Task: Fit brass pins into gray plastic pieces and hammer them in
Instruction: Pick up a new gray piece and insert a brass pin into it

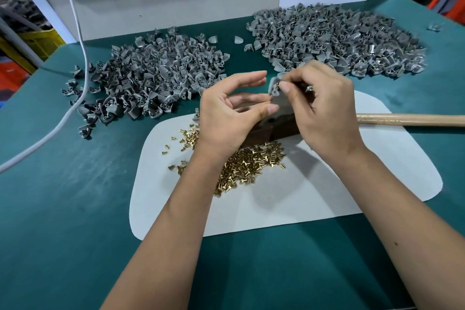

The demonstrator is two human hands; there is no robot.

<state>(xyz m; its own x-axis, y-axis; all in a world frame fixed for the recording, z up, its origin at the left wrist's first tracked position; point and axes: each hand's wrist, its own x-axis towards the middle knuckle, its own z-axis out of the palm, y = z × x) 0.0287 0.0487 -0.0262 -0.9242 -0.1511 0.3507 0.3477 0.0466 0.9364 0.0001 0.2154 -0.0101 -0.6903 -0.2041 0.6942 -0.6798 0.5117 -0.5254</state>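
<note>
A small gray plastic piece (274,86) with a curved shell shape is held above the work surface, pinched between the thumb and fingertips of the right hand (324,108), whose fingers are curled in around it; something small and dark sits at the piece's upper edge under the fingertips, too small to tell apart. The left hand (231,113) hovers just beside it with fingers relaxed and spread, thumb extended toward the piece, holding nothing that can be seen. Below both hands a dark brown block (274,128) rests on a white rounded mat (314,189), and a loose heap of short brass pins (249,166) lies on the mat in front of the block, partly covered by the left wrist. A pale wooden handle (412,119) lies across the mat's right side, its head hidden behind the right hand. On the green table cover (63,196) farther back are two mounds of gray plastic pieces, a darker left pile (151,78) and a lighter right pile (339,38). A white cable (75,33) trails down over the left side of the table.
</note>
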